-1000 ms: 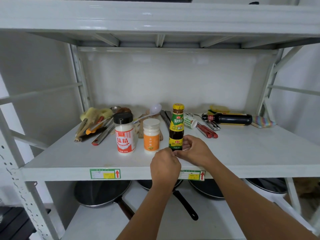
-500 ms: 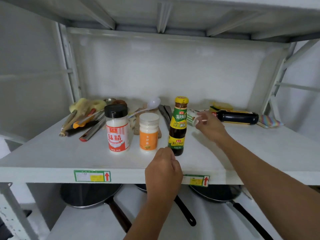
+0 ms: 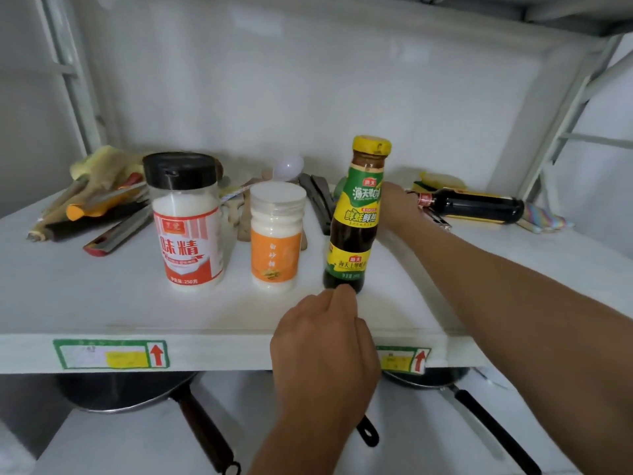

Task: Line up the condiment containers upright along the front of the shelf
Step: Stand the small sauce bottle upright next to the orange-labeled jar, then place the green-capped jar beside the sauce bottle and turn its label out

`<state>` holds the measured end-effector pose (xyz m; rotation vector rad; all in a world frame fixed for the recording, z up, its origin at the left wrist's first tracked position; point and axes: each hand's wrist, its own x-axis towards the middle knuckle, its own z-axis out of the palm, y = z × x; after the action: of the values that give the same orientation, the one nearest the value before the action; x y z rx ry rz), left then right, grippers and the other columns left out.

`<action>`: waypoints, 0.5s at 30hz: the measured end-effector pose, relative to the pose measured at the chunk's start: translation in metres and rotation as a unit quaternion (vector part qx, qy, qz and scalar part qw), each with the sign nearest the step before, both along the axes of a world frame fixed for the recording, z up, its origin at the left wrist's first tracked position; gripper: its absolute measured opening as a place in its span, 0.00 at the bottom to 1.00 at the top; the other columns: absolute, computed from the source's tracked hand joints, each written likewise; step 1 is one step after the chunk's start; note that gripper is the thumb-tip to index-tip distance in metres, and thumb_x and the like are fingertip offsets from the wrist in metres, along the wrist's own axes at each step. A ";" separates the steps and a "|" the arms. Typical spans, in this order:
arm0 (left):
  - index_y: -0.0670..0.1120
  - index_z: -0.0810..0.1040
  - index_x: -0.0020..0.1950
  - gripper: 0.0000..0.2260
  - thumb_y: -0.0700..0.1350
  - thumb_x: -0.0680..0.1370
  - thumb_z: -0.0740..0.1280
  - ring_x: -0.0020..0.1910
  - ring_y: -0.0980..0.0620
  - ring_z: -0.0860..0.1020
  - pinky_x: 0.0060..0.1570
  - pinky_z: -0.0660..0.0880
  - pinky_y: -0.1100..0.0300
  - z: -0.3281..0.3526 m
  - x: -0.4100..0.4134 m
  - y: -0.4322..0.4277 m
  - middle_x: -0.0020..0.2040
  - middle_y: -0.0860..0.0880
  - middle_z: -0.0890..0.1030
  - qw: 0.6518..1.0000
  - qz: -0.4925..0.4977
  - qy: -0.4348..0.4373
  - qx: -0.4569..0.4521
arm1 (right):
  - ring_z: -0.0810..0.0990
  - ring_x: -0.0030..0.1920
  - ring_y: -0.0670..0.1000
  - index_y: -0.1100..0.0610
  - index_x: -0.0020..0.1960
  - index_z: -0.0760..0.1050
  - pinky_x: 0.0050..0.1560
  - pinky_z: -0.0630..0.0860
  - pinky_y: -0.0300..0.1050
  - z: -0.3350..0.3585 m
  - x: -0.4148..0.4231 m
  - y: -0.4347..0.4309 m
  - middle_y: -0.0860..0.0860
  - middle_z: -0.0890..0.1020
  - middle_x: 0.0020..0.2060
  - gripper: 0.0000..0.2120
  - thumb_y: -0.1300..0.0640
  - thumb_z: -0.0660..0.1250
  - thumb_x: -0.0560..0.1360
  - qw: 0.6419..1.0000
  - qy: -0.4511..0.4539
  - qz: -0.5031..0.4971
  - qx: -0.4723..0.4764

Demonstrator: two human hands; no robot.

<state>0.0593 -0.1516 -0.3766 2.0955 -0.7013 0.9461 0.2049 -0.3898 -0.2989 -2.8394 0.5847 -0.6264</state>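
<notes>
Three containers stand upright in a row near the front of the white shelf: a black-lidded jar with a red label, a smaller white jar with an orange label, and a dark sauce bottle with a yellow cap. My left hand hovers at the shelf's front edge with its fingers curled, its knuckles just before the sauce bottle's base. My right hand reaches behind that bottle, fingers hidden; a green bit of a small container shows there. A dark bottle with a red cap lies on its side at the back right.
Knives, peelers and a yellow cloth are piled at the back left. A white spoon and wooden tools lie behind the jars. A striped cloth sits at the far right. Pans with long handles rest on the shelf below.
My right hand let go of the sauce bottle's base and moved back behind the bottle. The left hand stayed at the shelf's front edge. The camera moved closer.
</notes>
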 end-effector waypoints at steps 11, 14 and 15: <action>0.50 0.70 0.36 0.10 0.41 0.76 0.64 0.27 0.53 0.70 0.27 0.68 0.57 0.001 0.000 0.002 0.28 0.53 0.70 0.997 0.000 0.068 0.042 | 0.79 0.59 0.63 0.60 0.70 0.73 0.57 0.79 0.56 0.016 -0.081 0.011 0.59 0.73 0.63 0.31 0.51 0.77 0.72 0.998 -0.061 0.010 -0.019; 0.48 0.70 0.36 0.11 0.41 0.78 0.63 0.29 0.52 0.70 0.29 0.64 0.57 0.008 -0.002 0.000 0.29 0.52 0.71 0.993 0.006 0.109 0.049 | 0.77 0.60 0.57 0.56 0.71 0.72 0.57 0.77 0.51 0.006 -0.130 0.019 0.56 0.72 0.63 0.30 0.51 0.78 0.72 0.986 -0.129 0.036 0.101; 0.48 0.71 0.37 0.10 0.42 0.80 0.62 0.30 0.52 0.71 0.31 0.63 0.57 0.011 -0.004 0.000 0.31 0.52 0.72 0.991 0.015 0.122 0.058 | 0.77 0.58 0.55 0.55 0.72 0.71 0.54 0.76 0.49 0.002 -0.146 0.022 0.54 0.73 0.63 0.30 0.50 0.77 0.73 0.975 -0.155 0.045 0.149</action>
<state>0.0549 -0.1521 -0.3654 2.2802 -0.6114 0.6613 0.0591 -0.3674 -0.2970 -2.4098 0.4478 -0.8633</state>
